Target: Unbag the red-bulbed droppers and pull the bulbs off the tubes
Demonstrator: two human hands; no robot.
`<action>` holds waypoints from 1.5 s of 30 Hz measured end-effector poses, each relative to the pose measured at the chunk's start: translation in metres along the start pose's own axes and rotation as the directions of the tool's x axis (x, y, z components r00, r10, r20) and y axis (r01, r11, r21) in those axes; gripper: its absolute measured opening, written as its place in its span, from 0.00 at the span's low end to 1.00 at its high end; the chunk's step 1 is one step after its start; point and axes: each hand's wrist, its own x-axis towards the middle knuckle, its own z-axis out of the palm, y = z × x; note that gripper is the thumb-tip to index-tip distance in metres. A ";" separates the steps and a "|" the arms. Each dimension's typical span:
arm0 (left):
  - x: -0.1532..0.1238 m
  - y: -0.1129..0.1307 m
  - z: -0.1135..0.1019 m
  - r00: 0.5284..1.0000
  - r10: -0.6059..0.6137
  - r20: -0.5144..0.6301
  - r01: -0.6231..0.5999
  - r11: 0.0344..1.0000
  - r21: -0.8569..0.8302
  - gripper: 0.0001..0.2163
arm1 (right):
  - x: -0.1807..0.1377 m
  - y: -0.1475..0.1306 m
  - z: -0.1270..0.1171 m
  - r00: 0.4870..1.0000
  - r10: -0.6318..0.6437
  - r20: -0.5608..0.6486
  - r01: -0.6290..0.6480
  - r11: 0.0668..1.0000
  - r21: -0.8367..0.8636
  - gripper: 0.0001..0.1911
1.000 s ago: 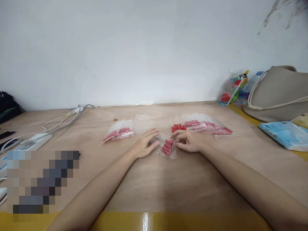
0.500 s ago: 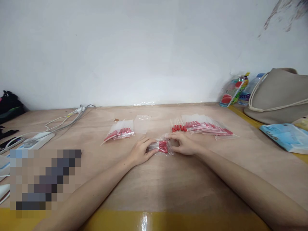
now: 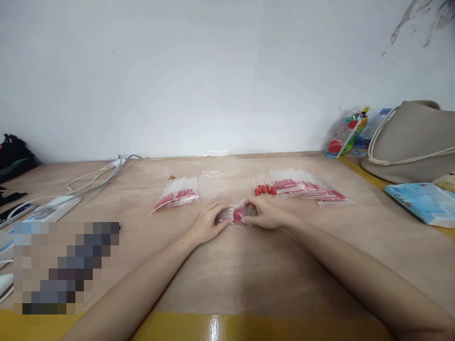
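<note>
Between my hands, low over the middle of the table, is a small clear plastic bag with red-tipped thin sticks inside. My left hand grips its left end, thumb and fingers on either side of the pale sticks. On the right, my right hand has thumb and fingertips closed on the bag's edge by the red tips. Just beyond my right hand lie several loose red-tipped sticks. A fanned row of filled bags lies right of them. More filled bags lie beyond my left hand, beside a flat clear bag.
At left are a white power strip with cables, a phone and a blurred-out dark object. At right stand a beige bag and bottles, with a blue packet in front. A wall backs the table.
My right hand has moved slightly left, and its fingers now press in on the bag's end, folding it toward the red tips. My left hand stays nearly still.
</note>
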 end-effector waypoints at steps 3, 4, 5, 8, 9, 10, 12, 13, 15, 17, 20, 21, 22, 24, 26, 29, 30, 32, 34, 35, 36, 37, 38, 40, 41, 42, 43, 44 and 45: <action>0.000 0.001 0.000 0.999 -0.031 0.011 0.031 1.000 0.000 0.15 | -0.001 0.002 0.000 0.999 0.045 0.024 -0.048 0.989 0.138 0.15; 0.000 0.000 0.000 0.999 -0.037 0.012 0.037 0.999 -0.002 0.16 | -0.001 0.002 0.001 0.998 0.045 0.036 -0.051 0.983 0.174 0.15; 0.000 0.000 0.000 0.999 -0.039 0.012 0.039 0.999 -0.004 0.16 | -0.001 0.002 0.001 0.998 0.038 0.043 -0.045 0.981 0.188 0.14; 0.000 -0.001 0.001 0.999 -0.037 0.011 0.037 0.999 -0.004 0.15 | -0.001 0.001 0.002 1.000 0.013 0.004 -0.014 0.997 0.074 0.09; 0.000 -0.001 0.001 0.999 -0.039 0.011 0.039 0.999 -0.002 0.15 | -0.001 0.001 0.002 1.000 0.010 -0.023 -0.010 1.000 0.025 0.08; 0.000 -0.001 0.001 0.999 -0.043 0.010 0.043 0.999 -0.003 0.15 | -0.001 0.001 0.002 0.999 0.010 -0.051 -0.010 1.000 -0.005 0.08; 0.000 -0.001 0.001 0.999 -0.048 0.010 0.048 0.999 -0.010 0.15 | -0.001 0.002 0.004 0.996 0.013 -0.093 -0.013 1.000 0.004 0.10; 0.001 -0.001 0.001 0.999 -0.048 0.008 0.048 0.999 -0.013 0.15 | -0.001 0.002 0.004 0.995 0.013 -0.098 -0.009 0.999 0.038 0.10; 0.001 -0.002 0.001 0.999 -0.043 0.001 0.043 0.999 -0.013 0.15 | 0.000 0.003 0.006 0.998 0.018 -0.066 -0.009 0.990 0.141 0.09; 0.001 -0.002 0.002 0.999 -0.040 -0.007 0.040 0.999 -0.006 0.15 | 0.000 0.003 0.008 0.999 0.035 -0.017 -0.030 0.968 0.250 0.09; 0.001 -0.002 0.002 0.999 -0.042 -0.015 0.042 0.999 -0.005 0.15 | 0.002 0.005 0.010 0.997 0.081 -0.015 -0.070 0.925 0.374 0.09; 0.001 -0.002 0.002 0.999 -0.045 -0.016 0.045 0.999 -0.007 0.15 | 0.002 0.005 0.010 0.995 0.094 -0.025 -0.076 0.907 0.413 0.09; 0.000 -0.003 0.002 0.999 -0.048 -0.018 0.048 0.999 -0.010 0.14 | 0.003 0.005 0.010 0.994 0.107 -0.031 -0.081 0.889 0.451 0.09; 0.000 -0.003 0.001 0.998 -0.053 -0.022 0.052 0.999 -0.014 0.14 | 0.003 0.005 0.006 0.987 0.154 -0.043 -0.111 0.852 0.512 0.10; 0.000 -0.003 0.001 0.998 -0.057 -0.028 0.056 0.998 -0.014 0.14 | 0.003 0.004 -0.001 0.970 0.239 -0.040 -0.176 0.809 0.560 0.11; 0.000 -0.002 0.000 0.997 -0.078 -0.021 0.078 0.997 -0.001 0.15 | 0.003 0.006 -0.018 0.941 0.338 -0.005 -0.255 0.720 0.645 0.11; 0.000 -0.002 0.000 0.996 -0.086 -0.018 0.086 0.996 0.004 0.15 | 0.003 0.008 -0.025 0.936 0.351 0.001 -0.263 0.697 0.667 0.11; 0.000 -0.002 -0.001 0.996 -0.092 -0.016 0.092 0.996 0.010 0.15 | 0.002 0.014 -0.040 0.928 0.372 -0.012 -0.267 0.687 0.675 0.10; 0.000 -0.002 0.000 0.996 -0.086 -0.020 0.086 0.996 0.010 0.15 | -0.001 0.022 -0.057 0.924 0.381 -0.036 -0.271 0.717 0.643 0.10; 0.000 -0.002 0.000 0.996 -0.082 -0.023 0.082 0.997 0.010 0.15 | -0.003 0.025 -0.066 0.925 0.377 -0.054 -0.268 0.744 0.612 0.10; 0.000 -0.003 0.001 0.997 -0.077 -0.027 0.078 0.997 0.009 0.14 | -0.005 0.028 -0.075 0.924 0.376 -0.072 -0.267 0.767 0.583 0.11; 0.000 -0.004 0.001 0.997 -0.074 -0.030 0.075 0.997 0.009 0.14 | -0.007 0.031 -0.082 0.919 0.381 -0.102 -0.258 0.775 0.576 0.11; 0.000 -0.005 0.002 0.997 -0.073 -0.033 0.073 0.997 0.009 0.14 | -0.009 0.033 -0.089 0.911 0.387 -0.141 -0.240 0.777 0.582 0.11; 0.000 -0.006 0.002 0.997 -0.073 -0.033 0.073 0.997 0.011 0.14 | -0.010 0.035 -0.096 0.881 0.390 -0.269 -0.183 0.803 0.567 0.12; 0.000 -0.006 0.003 0.997 -0.074 -0.033 0.074 0.997 0.013 0.15 | -0.009 0.036 -0.096 0.855 0.378 -0.356 -0.151 0.836 0.527 0.12; 0.001 -0.007 0.003 0.997 -0.075 -0.029 0.076 0.997 0.014 0.15 | -0.008 0.037 -0.093 0.822 0.350 -0.450 -0.126 0.881 0.456 0.12; 0.001 -0.007 0.003 0.997 -0.075 -0.026 0.075 0.997 0.015 0.15 | -0.006 0.040 -0.089 0.787 0.302 -0.538 -0.112 0.928 0.356 0.12; 0.001 -0.006 0.002 0.997 -0.073 -0.025 0.074 0.997 0.015 0.14 | -0.003 0.043 -0.083 0.756 0.234 -0.612 -0.108 0.966 0.235 0.12; 0.001 -0.006 0.002 0.997 -0.070 -0.026 0.071 0.997 0.015 0.14 | 0.000 0.047 -0.076 0.735 0.152 -0.660 -0.110 0.988 0.105 0.12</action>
